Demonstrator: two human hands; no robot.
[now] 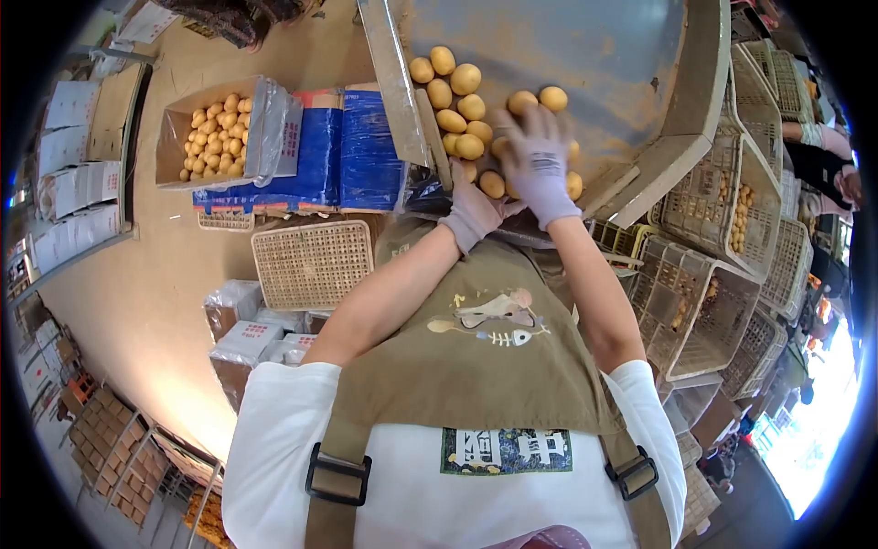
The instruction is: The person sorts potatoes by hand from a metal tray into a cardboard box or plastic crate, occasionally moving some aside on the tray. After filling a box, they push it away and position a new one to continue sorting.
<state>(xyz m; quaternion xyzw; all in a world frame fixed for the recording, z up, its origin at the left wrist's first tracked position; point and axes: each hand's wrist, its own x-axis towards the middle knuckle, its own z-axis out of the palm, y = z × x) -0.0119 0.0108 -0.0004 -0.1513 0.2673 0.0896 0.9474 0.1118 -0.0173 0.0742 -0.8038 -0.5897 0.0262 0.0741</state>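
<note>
Both my hands wear pale, thin gloves. My right hand lies over several round yellow fruits on the sorting tray, fingers spread and slightly blurred by motion. Some fruits lie just beyond its fingertips, and others are partly hidden under it. At the tray's front edge, my left hand is cupped with its fingers apart, close to a fruit. A loose group of fruits lies along the left side of the grey tray, inside its raised wooden rim.
To the left, an open box lined with plastic holds many fruits, beside blue wrapped cartons. A plastic crate stands below them. Stacked crates crowd the right side, some with fruits inside. White boxes sit at lower left.
</note>
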